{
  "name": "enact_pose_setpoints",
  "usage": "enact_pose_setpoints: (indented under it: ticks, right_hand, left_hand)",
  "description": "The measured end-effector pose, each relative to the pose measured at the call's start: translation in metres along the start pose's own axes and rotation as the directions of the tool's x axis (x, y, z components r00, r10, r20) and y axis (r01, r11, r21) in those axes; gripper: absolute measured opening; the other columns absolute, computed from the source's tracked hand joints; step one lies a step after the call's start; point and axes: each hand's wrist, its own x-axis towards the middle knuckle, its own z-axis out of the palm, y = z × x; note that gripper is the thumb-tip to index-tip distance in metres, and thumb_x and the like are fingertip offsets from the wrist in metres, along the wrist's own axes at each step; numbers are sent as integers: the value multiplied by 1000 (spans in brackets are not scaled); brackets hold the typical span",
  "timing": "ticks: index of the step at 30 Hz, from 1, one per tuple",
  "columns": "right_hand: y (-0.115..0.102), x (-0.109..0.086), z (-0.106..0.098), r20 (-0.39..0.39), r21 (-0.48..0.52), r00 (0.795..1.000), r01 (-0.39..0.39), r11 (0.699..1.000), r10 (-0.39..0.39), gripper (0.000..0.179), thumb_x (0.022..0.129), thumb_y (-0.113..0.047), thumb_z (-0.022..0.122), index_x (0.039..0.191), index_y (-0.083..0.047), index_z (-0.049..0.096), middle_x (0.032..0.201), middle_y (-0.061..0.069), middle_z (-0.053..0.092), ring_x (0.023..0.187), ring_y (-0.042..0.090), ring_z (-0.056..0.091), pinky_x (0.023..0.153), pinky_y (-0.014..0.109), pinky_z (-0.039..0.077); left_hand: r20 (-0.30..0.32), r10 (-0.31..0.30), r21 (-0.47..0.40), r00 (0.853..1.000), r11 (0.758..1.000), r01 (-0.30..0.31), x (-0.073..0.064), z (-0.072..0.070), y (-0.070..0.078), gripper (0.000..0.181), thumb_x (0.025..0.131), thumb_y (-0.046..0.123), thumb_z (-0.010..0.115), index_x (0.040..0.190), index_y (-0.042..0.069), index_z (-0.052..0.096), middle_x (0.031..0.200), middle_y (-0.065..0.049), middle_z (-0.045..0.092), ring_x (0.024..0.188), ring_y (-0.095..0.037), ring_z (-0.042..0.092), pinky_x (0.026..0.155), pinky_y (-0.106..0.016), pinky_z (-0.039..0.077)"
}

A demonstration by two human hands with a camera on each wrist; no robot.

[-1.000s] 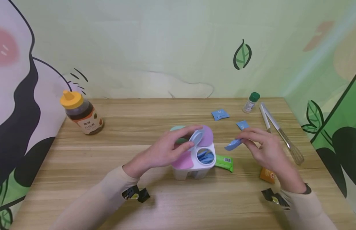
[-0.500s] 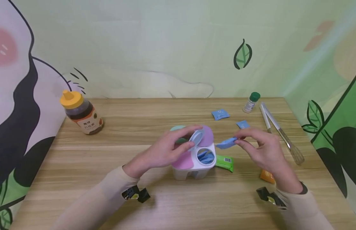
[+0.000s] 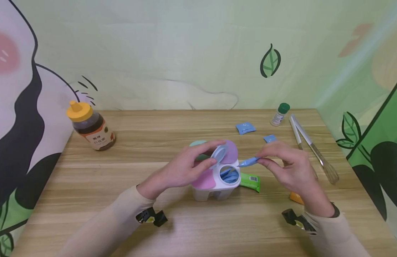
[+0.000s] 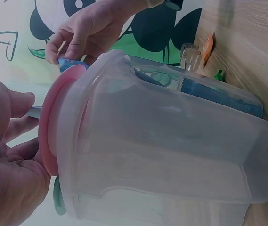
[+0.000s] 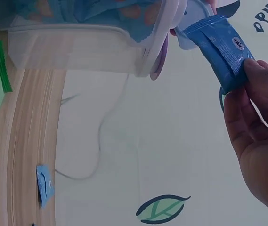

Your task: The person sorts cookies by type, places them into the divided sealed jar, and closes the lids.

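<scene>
A clear container (image 3: 200, 195) with a white top and coloured round lids stands mid-table in the head view. My left hand (image 3: 182, 167) holds its light blue lid (image 3: 219, 152) tipped up between thumb and fingers. Under that lid, the round opening shows several blue packets (image 3: 229, 177) inside. My right hand (image 3: 293, 166) pinches one blue packet (image 5: 221, 52) by its end, between thumb and fingertips. The packet's free end points left and overlaps the container's right rim in the head view. In the right wrist view it hangs close by the raised lid.
A green packet (image 3: 250, 182) lies against the container's right side. Blue packets (image 3: 245, 127) lie behind, and an orange packet (image 3: 296, 198) is partly under my right wrist. A shaker bottle (image 3: 278, 116) and whisk (image 3: 320, 159) are at back right, a yellow-capped bottle (image 3: 95, 130) at left.
My right hand has moved left with the blue packet, bringing it from beside the container to the edge of the opening. The left hand and the raised lid have stayed still.
</scene>
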Motion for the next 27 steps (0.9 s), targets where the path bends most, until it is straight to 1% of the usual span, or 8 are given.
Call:
enact_pose_setpoints:
  ticks: [2, 4, 9, 11, 14, 17, 20, 27]
  right_hand:
    - [0, 1, 2, 3, 53, 1000, 21, 998, -21, 12, 79, 6, 75, 90, 4, 72, 87, 13, 71, 88, 9, 65, 84, 17, 53]
    - [0, 1, 5, 5, 88, 999, 38, 995, -38, 11, 85, -4, 73, 90, 6, 71, 87, 14, 72, 88, 9, 65, 82, 17, 53]
    - [1, 3, 10, 3, 103, 997, 76, 992, -76, 19, 88, -12, 70, 88, 7, 71, 85, 14, 71, 89, 8, 66, 81, 16, 53]
    - [1, 4, 12, 5, 108, 996, 92, 990, -93, 20, 89, -13, 70, 87, 7, 71, 85, 15, 71, 90, 9, 66, 82, 16, 53]
    - [1, 4, 15, 19, 119, 994, 106, 987, -109, 16, 88, -10, 71, 89, 6, 71, 86, 15, 71, 91, 11, 65, 84, 17, 52]
    - [0, 5, 17, 37, 108, 993, 110, 988, -115, 13, 88, -9, 71, 91, 4, 73, 87, 14, 72, 91, 13, 65, 86, 18, 52]
    - [-1, 6, 19, 57, 71, 991, 119, 990, -123, 14, 90, -12, 69, 92, 1, 74, 89, 12, 72, 91, 15, 65, 87, 19, 52]
    - [-3, 9, 26, 99, 2, 974, 207, 978, -206, 16, 94, -14, 63, 93, -3, 75, 88, 8, 73, 88, 20, 65, 88, 19, 52]
  left_hand:
    - [1, 3, -3, 1000, 1000, -3, 0, 0, 0, 47, 99, 13, 56, 145, 10, 46, 140, -4, 56, 122, -14, 57, 100, -28, 49]
    - [1, 5, -4, 1000, 1000, -5, 0, 0, 0, 47, 99, 12, 56, 145, 10, 46, 140, -4, 56, 122, -14, 57, 99, -28, 49]
    - [1, 4, -4, 1000, 1000, -4, 0, 0, 1, 47, 99, 12, 56, 145, 10, 46, 140, -4, 56, 122, -14, 57, 99, -28, 50]
    - [1, 2, -4, 1000, 1000, -2, 0, 0, 1, 47, 99, 12, 56, 145, 10, 46, 140, -4, 55, 122, -13, 56, 99, -28, 50]
    - [2, 1, 1, 1000, 1000, -1, 0, 0, 1, 47, 99, 13, 56, 145, 10, 46, 141, -3, 55, 124, -13, 55, 100, -28, 49]
    - [2, 2, -2, 1000, 1000, -2, 0, 0, 0, 47, 99, 13, 56, 145, 10, 46, 141, -3, 54, 124, -13, 55, 100, -28, 49]
    - [2, 4, -9, 1000, 1000, -4, 1, 0, 0, 47, 99, 13, 56, 145, 10, 46, 141, -3, 54, 125, -13, 55, 101, -28, 49]
    - [0, 13, -16, 1000, 1000, -13, 1, 0, 0, 47, 99, 12, 55, 145, 10, 46, 142, -4, 54, 126, -14, 54, 100, -28, 49]
